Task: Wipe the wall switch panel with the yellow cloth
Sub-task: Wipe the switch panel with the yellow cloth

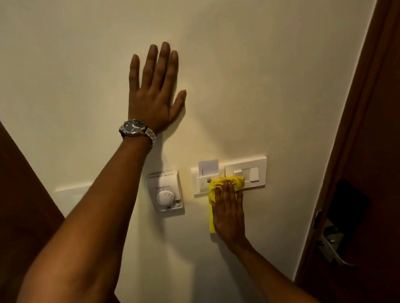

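A white wall switch panel (252, 173) sits on the cream wall, with a key card (208, 167) standing in its left slot. My right hand (228, 213) lies flat over a yellow cloth (217, 183) and presses it against the panel's lower middle edge; part of the cloth hangs down along the wall beside my hand. My left hand (155, 88), with a metal wristwatch, rests flat on the bare wall above and to the left of the panel, fingers spread and holding nothing.
A white thermostat with a round dial (166, 194) is mounted just left of the panel. Another white plate (72, 196) is partly hidden behind my left forearm. A dark wooden door with a metal handle (333, 245) stands at the right, and dark wood at the left.
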